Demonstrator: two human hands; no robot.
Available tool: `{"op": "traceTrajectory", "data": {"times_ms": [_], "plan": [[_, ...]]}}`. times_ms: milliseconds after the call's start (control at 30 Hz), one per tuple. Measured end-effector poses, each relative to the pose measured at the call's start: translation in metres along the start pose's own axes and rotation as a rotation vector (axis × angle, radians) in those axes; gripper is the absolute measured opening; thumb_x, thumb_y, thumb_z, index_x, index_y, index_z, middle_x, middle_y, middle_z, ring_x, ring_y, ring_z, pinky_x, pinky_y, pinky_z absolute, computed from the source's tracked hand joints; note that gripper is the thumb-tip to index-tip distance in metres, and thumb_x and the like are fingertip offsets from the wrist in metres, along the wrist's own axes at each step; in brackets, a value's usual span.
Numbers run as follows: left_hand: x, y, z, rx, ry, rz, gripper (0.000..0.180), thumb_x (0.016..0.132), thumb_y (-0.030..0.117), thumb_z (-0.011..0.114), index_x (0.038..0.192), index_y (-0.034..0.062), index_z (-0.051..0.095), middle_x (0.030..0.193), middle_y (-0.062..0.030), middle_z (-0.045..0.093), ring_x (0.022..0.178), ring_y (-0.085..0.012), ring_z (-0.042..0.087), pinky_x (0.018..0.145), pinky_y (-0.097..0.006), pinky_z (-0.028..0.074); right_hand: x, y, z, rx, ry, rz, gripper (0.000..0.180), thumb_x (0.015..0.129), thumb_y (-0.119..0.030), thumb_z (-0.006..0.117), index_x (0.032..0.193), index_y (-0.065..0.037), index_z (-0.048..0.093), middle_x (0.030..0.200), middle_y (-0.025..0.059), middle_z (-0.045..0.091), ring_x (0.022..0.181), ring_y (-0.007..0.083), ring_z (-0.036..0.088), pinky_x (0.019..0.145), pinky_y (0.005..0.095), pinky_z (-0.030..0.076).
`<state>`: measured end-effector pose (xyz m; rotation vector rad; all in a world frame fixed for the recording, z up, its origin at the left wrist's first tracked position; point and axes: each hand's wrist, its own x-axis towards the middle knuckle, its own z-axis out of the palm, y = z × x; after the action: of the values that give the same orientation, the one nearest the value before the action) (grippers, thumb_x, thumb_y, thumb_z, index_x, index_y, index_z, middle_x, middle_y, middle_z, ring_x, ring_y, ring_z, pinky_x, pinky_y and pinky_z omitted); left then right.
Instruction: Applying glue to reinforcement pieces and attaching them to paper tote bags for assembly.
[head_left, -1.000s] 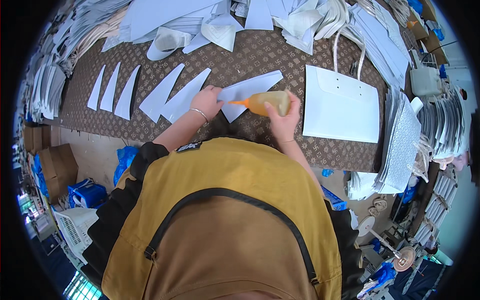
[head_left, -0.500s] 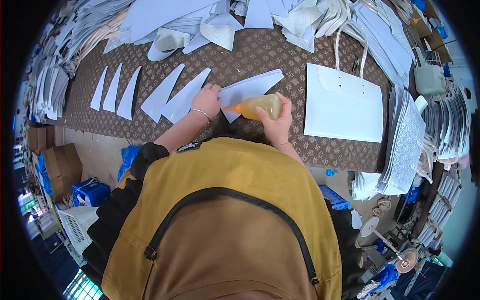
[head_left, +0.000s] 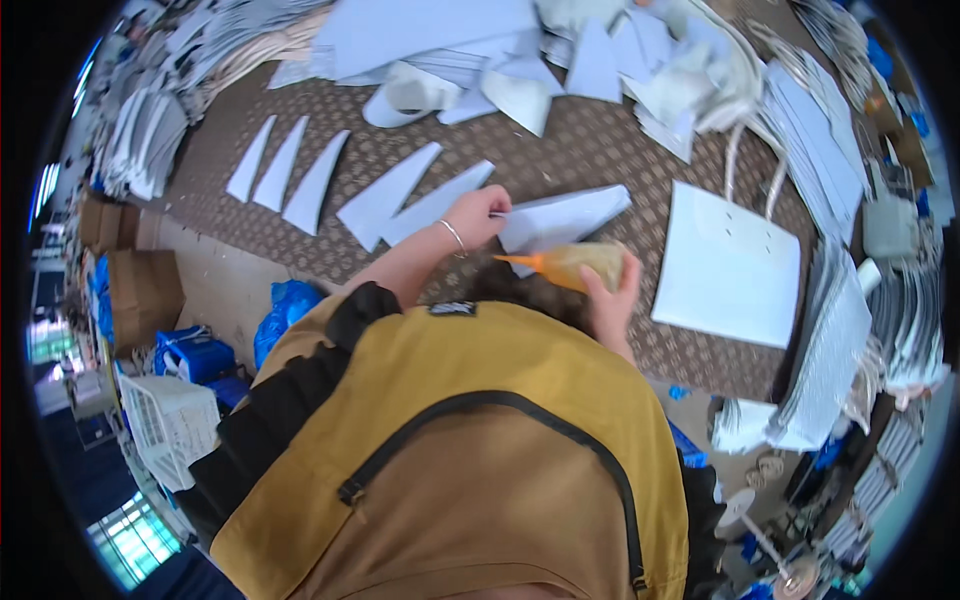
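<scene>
My right hand (head_left: 613, 300) is wrapped round a squeeze bottle (head_left: 583, 265) of yellowish liquid. It lies tilted sideways, its orange nozzle pointing left. Just beyond the bottle are stacked white tapered pieces (head_left: 560, 215), apparently sheet material. At the stack's left end, my left hand (head_left: 472, 218) has its fingers curled against the edge, seemingly pinching a white piece; the fingertips are partly hidden. Two wider tapered pieces (head_left: 390, 195) lie left of that hand, the nearer one reaching under the wrist. Farther left are three narrow curved pieces (head_left: 315, 185).
A white handbag (head_left: 728, 265) with upright handles lies at right on the brown patterned table (head_left: 400, 120). Heaps of white cut sheets (head_left: 430, 40) line the far edge. Grey-white sheets (head_left: 825, 340) hang over the right edge. Blue bags (head_left: 285, 318) and a cardboard box (head_left: 145, 295) stand on the floor at left.
The whole view has turned and shifted, so the table appears slanted. My left fingers are now curled at the stack's end. The bottle stays in my right hand, nozzle still leftward.
</scene>
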<state>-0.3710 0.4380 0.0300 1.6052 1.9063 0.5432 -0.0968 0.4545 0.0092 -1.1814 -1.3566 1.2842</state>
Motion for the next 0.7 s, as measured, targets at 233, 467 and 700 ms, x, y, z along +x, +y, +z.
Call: {"op": "traceTrajectory", "data": {"times_ms": [233, 467, 700], "plan": [[-0.008, -0.091, -0.127, -1.138, 0.678, -0.034, 0.017, 0.077, -0.004, 0.061, 0.088, 0.0054, 0.052, 0.074, -0.0053, 0.058, 0.063, -0.0156, 0.059, 0.058, -0.027, 0.051, 0.017, -0.036, -0.047, 0.170, 0.192, 0.063, 0.056, 0.075, -0.002, 0.065, 0.125, -0.003, 0.039, 0.113, 0.0102, 0.050, 0.102, 0.0208, 0.050, 0.089, 0.0335, 0.043], [0.035, -0.167, -0.228, -1.312, 0.962, 0.001, 0.021, 0.075, -0.008, 0.062, 0.090, 0.0030, 0.051, 0.080, -0.0085, 0.058, 0.062, -0.0180, 0.060, 0.062, -0.031, 0.054, 0.019, -0.038, -0.027, 0.245, 0.361, 0.114, 0.057, 0.075, 0.000, 0.064, 0.126, -0.003, 0.038, 0.114, 0.0097, 0.049, 0.103, 0.0204, 0.050, 0.092, 0.0342, 0.041], [0.152, -0.176, -0.256, -1.420, 0.906, 0.074, 0.027, 0.075, -0.009, 0.063, 0.096, 0.0026, 0.051, 0.082, -0.0076, 0.057, 0.065, -0.0190, 0.060, 0.068, -0.038, 0.056, 0.026, -0.047, -0.018, 0.252, 0.461, 0.102, 0.056, 0.075, 0.000, 0.065, 0.125, -0.003, 0.039, 0.112, 0.0099, 0.050, 0.102, 0.0201, 0.050, 0.092, 0.0342, 0.041]]}}
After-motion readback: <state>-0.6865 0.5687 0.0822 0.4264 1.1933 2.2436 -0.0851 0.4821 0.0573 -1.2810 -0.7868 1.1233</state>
